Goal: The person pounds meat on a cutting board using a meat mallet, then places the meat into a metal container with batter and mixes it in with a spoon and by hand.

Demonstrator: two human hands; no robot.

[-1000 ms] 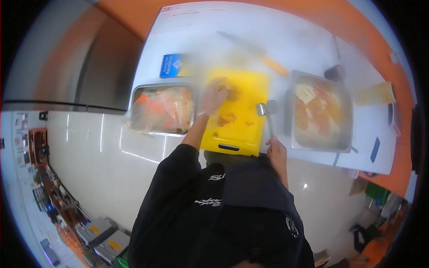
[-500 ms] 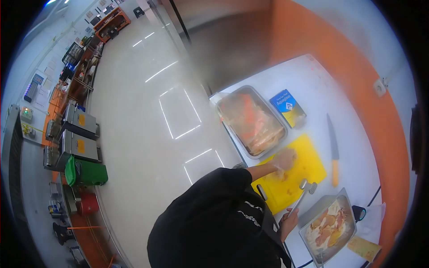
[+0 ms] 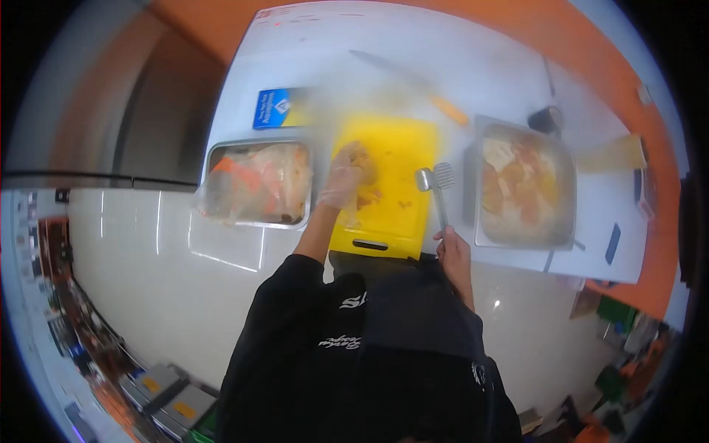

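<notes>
My right hand [image 3: 453, 255] grips the handle of a metal meat mallet [image 3: 436, 179], its head raised beside the right edge of a yellow cutting board [image 3: 402, 221]. My left hand [image 3: 346, 173], in a clear plastic glove, is over the left part of the board with its fingers curled. Blur hides what is in them, if anything. Small scraps of meat [image 3: 368, 197] lie on the board near that hand. To the right stands a metal pan [image 3: 481, 238] of raw meat pieces [image 3: 523, 177] in a pale coating. On the left a metal tray [image 3: 308, 210] bears plastic-bagged meat [image 3: 258, 181].
A knife with an orange handle [image 3: 449, 111] lies behind the board on the white table [image 3: 317, 37]. A blue and yellow box [image 3: 275, 108] stands behind the tray. A dark object [image 3: 545, 118] and a tan cup-like container [image 3: 613, 153] are by the pan.
My view has turned, so the table now lies straight ahead instead of to the right. My right hand still holds the meat mallet; my left hand stays over the board.
</notes>
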